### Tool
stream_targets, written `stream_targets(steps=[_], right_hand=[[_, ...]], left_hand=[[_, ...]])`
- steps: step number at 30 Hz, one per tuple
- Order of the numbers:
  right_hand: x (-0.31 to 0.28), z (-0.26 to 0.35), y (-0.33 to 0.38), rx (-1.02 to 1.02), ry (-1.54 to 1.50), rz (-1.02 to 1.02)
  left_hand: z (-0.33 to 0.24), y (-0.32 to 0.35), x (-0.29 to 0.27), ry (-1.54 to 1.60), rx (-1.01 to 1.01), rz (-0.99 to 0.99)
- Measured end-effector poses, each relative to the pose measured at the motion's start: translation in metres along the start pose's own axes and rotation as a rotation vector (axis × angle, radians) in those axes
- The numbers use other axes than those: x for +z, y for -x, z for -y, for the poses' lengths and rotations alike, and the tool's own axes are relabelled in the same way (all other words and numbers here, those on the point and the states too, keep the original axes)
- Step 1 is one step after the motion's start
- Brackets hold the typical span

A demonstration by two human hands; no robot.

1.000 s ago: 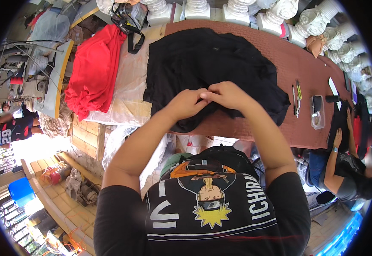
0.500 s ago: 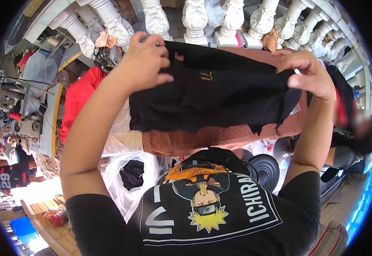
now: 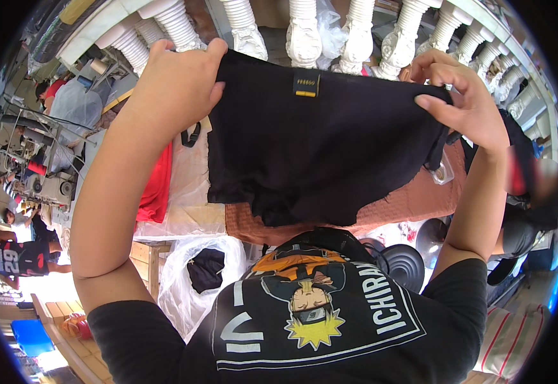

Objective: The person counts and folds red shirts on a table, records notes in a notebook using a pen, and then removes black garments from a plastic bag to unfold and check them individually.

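A black garment (image 3: 317,147) hangs spread between my two hands, its straight top edge stretched across and its uneven lower edge draping downward. Near the middle of that top edge sits a small dark label (image 3: 306,83) with a yellow strip. My left hand (image 3: 180,86) is closed on the garment's top left corner. At the opposite corner, my right hand (image 3: 461,102) pinches the cloth between thumb and fingers. Beneath the garment lies a reddish-brown cloth (image 3: 413,198) on the work surface. Red fabric (image 3: 154,192) lies near my left forearm.
White ornate balusters (image 3: 304,38) line the far side. A clear plastic bag (image 3: 173,262) with dark cloth inside stands below the surface's near edge. Round black stools (image 3: 403,265) are at the lower right. Sewing machines (image 3: 52,185) and another person (image 3: 20,259) are off to the left.
Both hands have lifted and stretched the garment's top edge, which was slack and folded. The label now faces me plainly. My left hand has moved left and closed on the corner.
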State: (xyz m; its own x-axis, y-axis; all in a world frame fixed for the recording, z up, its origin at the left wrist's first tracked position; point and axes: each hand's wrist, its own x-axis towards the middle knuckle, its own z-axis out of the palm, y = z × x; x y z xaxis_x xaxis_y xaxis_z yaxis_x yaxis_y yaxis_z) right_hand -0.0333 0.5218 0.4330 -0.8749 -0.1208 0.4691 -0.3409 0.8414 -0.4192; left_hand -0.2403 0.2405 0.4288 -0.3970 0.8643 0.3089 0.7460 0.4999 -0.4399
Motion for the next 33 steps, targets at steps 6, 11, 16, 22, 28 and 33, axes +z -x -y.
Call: stream_targets(steps=[6,11,16,22,28,33], right_hand=[[0.027,0.028,-0.018,0.327,0.363,-0.272],[0.031,0.004,-0.023,0.267,0.457,-0.499],[0.022,0.012,-0.015,0.418,0.219,-0.574],[0.015,0.044,-0.01,0.162,-0.331,-0.73],[-0.003,0.07,0.008,0.102,0.069,-0.857],[0.02,0.005,-0.026,0.351,0.12,-0.382]], left_hand=[[0.012,0.012,-0.002,-0.08,-0.083,-0.047],[0.016,0.019,-0.038,0.174,-0.198,-0.435],[0.005,0.03,-0.069,0.133,-0.217,-0.533],[0.011,0.048,-0.081,0.396,-0.338,-0.413],[0.035,0.059,-0.088,0.452,-0.184,-0.669],[0.048,0.047,0.006,0.797,-0.189,0.136]])
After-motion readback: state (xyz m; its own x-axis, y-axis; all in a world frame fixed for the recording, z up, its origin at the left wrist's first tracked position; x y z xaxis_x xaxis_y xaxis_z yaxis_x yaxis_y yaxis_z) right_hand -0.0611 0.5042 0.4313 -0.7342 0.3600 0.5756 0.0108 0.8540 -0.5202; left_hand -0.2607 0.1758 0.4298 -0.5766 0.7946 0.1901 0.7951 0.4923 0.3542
